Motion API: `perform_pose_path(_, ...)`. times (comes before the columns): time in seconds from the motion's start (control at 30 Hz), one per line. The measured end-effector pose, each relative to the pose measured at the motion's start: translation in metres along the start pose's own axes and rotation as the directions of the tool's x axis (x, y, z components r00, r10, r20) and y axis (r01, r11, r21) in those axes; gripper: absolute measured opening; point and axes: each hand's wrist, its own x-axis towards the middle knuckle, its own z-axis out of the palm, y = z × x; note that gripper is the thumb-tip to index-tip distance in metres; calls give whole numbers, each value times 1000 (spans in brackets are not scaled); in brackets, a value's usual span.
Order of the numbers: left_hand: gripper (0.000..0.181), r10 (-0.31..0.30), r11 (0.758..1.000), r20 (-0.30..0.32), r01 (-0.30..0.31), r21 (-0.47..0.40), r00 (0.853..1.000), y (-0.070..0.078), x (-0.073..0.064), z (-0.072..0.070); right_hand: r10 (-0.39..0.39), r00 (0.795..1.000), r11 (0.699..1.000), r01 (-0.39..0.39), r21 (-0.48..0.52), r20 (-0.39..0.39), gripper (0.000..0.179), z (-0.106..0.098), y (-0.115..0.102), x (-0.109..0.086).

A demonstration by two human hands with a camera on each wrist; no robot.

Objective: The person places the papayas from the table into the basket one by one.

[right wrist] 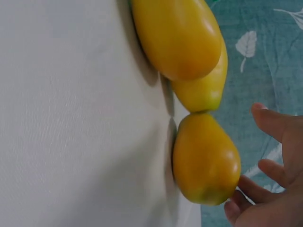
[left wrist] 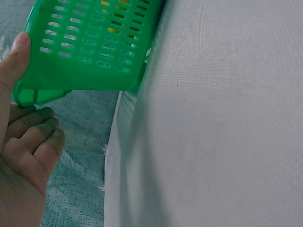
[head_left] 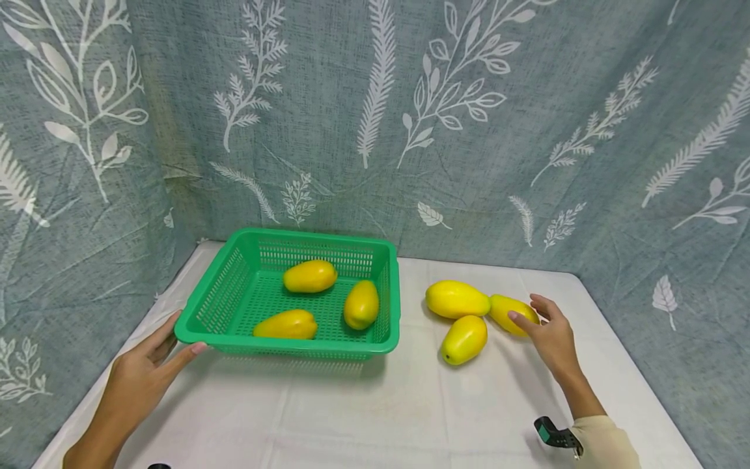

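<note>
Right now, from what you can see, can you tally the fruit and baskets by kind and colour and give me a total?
Green basket: 1
Yellow fruits: 6 (3 inside the basket, 3 outside it)
Total: 7

Blue-grey drapery [head_left: 334, 202] hangs before me, behind the far edge of my white-topped table [head_left: 410, 410], and continues along its left and right sides. White printed motifs cover the fabric: a tall feathery frond [head_left: 377, 71] at upper centre, branching leafy sprays to either side of it, and a small single leaf [head_left: 432, 215] lower down. Fine creases run across the cloth, more plainly near the tabletop. The table's far right corner is rounded. From my left wrist, the tabletop shows a fine-grained texture. Illumination is even; the shadows [right wrist: 109, 189] on the white surface are soft-edged.
</note>
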Motion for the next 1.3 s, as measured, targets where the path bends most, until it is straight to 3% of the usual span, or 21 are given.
perform_pose_path(0.4,79,32,999,-24,-32,-9,999,-3,-1,0,43,997,998,-40,-53,61,90,3,13,7)
perform_pose_path(0.7,79,17,1000,2,-17,-21,1000,-5,-2,-2,64,994,995,-57,-81,93,84,7,17,3)
perform_pose_path(1.3,80,4,1000,9,-4,-4,1000,-6,-4,-2,89,992,991,-79,-105,91,81,8,21,1)
